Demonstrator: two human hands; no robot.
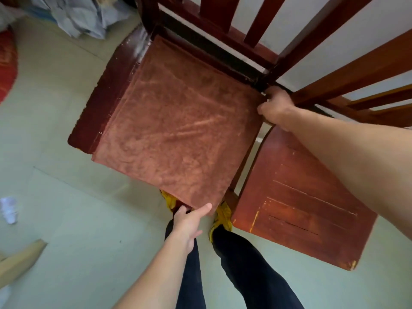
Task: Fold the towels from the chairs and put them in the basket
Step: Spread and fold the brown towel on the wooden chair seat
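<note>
A rust-brown towel (176, 130) lies spread flat over the seat of a dark red wooden chair (104, 101). Its near edge hangs a little over the seat front. My left hand (187, 224) is at the towel's near corner, thumb on top and fingers underneath the hanging edge, pinching it. At the far right corner of the towel, beside the chair's back post, my right hand (276, 107) has its fingers curled and grips that corner. No basket is in view.
A second wooden chair (307, 208) stands right beside the first, seat bare. A pile of pale blue-grey cloth (82, 16) lies on the floor at the back left. A cardboard flap (20, 257) and crumpled white paper (9, 209) lie left. My legs stand below.
</note>
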